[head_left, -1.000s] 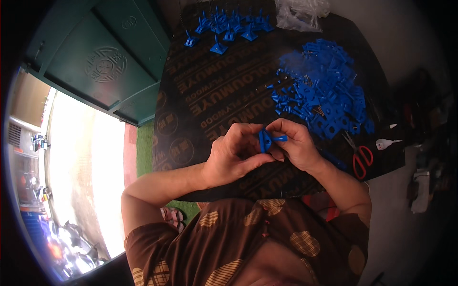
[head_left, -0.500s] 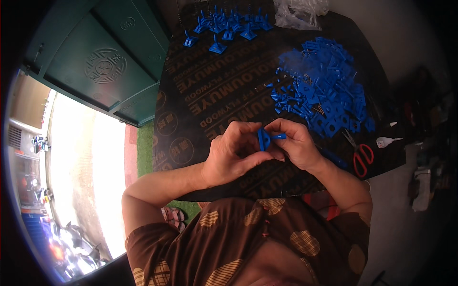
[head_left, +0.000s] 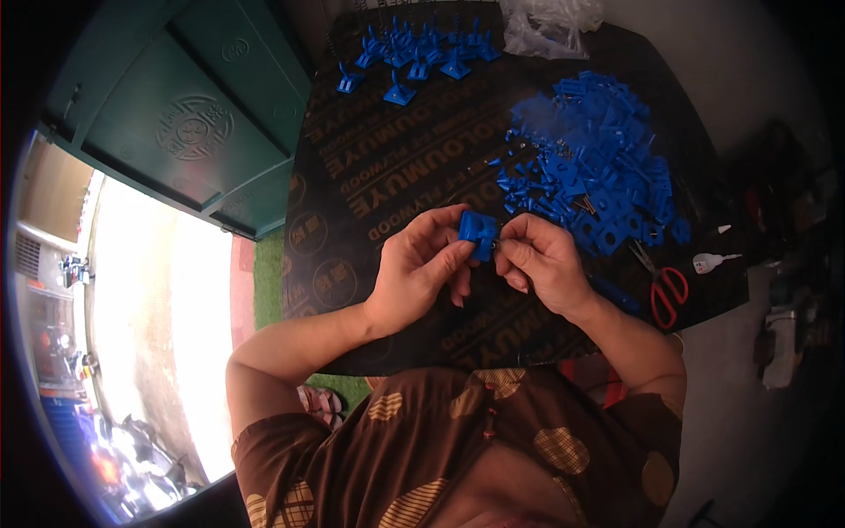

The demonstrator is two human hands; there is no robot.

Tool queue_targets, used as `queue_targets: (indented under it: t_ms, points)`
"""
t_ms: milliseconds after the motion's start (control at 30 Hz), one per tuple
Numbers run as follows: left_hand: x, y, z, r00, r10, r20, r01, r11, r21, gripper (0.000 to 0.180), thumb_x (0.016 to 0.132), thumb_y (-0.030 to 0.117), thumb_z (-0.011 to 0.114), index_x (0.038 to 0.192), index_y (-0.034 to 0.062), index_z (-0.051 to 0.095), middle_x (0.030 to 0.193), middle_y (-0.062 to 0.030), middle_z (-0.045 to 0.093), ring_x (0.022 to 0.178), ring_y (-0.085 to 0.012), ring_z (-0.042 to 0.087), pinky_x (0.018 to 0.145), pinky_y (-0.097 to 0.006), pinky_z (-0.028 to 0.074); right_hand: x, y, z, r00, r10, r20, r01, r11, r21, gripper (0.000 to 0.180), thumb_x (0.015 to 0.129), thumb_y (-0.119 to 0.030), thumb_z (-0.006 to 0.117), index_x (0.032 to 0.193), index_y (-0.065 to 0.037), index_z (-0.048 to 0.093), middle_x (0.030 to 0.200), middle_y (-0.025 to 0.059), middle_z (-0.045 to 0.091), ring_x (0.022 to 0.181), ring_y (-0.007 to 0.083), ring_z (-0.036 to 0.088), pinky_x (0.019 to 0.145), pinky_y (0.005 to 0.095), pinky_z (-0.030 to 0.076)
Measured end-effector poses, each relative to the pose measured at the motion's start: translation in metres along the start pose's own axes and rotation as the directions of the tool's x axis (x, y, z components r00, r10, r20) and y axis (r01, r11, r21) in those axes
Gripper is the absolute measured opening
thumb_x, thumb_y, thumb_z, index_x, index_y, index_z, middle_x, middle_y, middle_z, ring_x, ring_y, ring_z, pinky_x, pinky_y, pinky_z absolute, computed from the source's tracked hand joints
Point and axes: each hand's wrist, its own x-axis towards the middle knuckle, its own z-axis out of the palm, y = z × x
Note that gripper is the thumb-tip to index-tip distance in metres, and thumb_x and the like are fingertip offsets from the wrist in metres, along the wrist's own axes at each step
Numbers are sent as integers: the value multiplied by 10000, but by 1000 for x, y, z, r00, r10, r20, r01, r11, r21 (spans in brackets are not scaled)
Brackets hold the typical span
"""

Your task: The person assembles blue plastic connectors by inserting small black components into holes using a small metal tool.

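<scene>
A blue part point(head_left: 476, 227) is clamped by the left fingers point(head_left: 451, 260). Beside it, the right fingers point(head_left: 521, 254) are pinched together.

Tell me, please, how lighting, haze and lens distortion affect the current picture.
In the head view, the doorway washes out to white while the far right sinks into darkness; also in the head view, the right edge of the table bows, and haze softens part of the blue pile.
</scene>
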Motion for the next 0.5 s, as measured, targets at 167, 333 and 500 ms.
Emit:
queue_targets:
  t_ms: [167,333,500]
  points:
    - [2,-1,0,1000,-14,-5,14,999,-37,365,945,72,517,1265,-38,379,857,-91,596,584,-114,588,488,-225,504,-1,-2,3,998,-67,-21,64,994,-90,66,931,-84,546,916,-20,537,703,32,570,537,37,458,460,170,352]
    - [2,-8,-1,999,-4,-52,6,999,41,291,946,54,510,1212,-30,428,880,-95,607,570,-84,557,473,-200,473,-3,-3,5,994,-93,-56,78,972,-223,68,914,-81,574,881,-24,559,699,1,570,569,26,488,492,168,383]
    - [0,-11,2,992,80,-101,-60,980,190,224,933,20,518,1147,-22,465,866,-73,608,554,-54,529,461,-183,441,-4,-2,6,978,-203,-42,171,904,-392,53,895,-41,580,864,-3,561,697,23,584,634,72,582,556,206,452]
